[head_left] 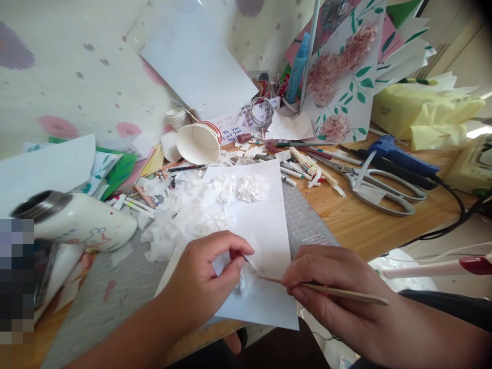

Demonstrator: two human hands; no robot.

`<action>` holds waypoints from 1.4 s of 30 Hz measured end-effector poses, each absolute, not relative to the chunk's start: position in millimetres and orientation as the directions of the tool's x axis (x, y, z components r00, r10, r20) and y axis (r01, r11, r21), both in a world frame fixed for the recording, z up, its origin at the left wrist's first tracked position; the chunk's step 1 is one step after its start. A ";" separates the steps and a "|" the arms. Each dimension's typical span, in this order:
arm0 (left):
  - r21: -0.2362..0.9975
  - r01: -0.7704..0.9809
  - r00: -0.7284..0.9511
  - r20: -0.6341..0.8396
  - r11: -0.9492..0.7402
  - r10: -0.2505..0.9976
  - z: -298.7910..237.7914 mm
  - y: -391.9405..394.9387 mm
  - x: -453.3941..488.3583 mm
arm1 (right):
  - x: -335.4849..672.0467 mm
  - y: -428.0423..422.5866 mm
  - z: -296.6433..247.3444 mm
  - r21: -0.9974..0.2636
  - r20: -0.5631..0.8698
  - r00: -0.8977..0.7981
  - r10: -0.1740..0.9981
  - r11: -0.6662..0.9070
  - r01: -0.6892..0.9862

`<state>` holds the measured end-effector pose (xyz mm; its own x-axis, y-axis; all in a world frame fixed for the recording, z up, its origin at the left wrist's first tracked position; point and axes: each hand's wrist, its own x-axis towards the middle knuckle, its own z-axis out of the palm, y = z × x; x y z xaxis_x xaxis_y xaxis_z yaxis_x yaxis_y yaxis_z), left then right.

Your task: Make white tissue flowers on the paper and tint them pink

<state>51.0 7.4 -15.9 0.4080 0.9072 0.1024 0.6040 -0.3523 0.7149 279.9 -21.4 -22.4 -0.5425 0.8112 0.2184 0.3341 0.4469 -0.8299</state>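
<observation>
My left hand (pixel 209 274) is closed in a pinch on a small crumpled piece of white tissue (pixel 243 283), pressing it onto a white paper sheet (pixel 265 225). My right hand (pixel 326 292) grips a thin wooden stick (pixel 346 293) whose tip points at the tissue piece. Farther up the sheet lie several crumpled white tissue clumps (pixel 251 187), with more loose tissue (pixel 169 230) heaped beside its left edge. The sheet rests on a grey cutting mat (pixel 123 282).
A white flask (pixel 77 223) lies at the left. A tipped paper cup (pixel 200 143), pens, large scissors (pixel 376 184), a blue glue gun (pixel 400 156) with black cord, flower-printed paper (pixel 342 72) and yellow paper (pixel 426 115) crowd the wooden table behind.
</observation>
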 end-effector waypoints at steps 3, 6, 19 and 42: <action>0.699 0.605 0.423 0.123 -0.381 0.898 -15.9 7.7 50.3 | 279.6 -22.5 -19.5 -0.833 0.214 -0.566 0.796 0.451 0.320; 0.648 0.612 0.466 0.168 -0.454 0.869 -17.4 8.2 51.7 | 279.1 -23.2 -15.7 -0.828 0.221 -0.581 0.783 0.465 0.312; 0.664 0.602 0.522 0.093 -0.443 0.848 -25.7 6.8 51.0 | 281.7 -24.1 -9.8 -0.806 0.267 -0.574 0.774 0.506 0.308; 0.568 0.695 0.534 0.004 -0.441 0.846 -22.0 3.4 54.2 | 275.9 -16.7 -25.3 -0.872 0.201 -0.427 0.882 0.359 0.331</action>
<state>54.2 3.4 -22.0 0.5337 0.8457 0.0043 0.6946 -0.4412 0.5681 275.9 -16.7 -25.3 -0.4269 0.8817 0.2009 0.3314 0.3593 -0.8724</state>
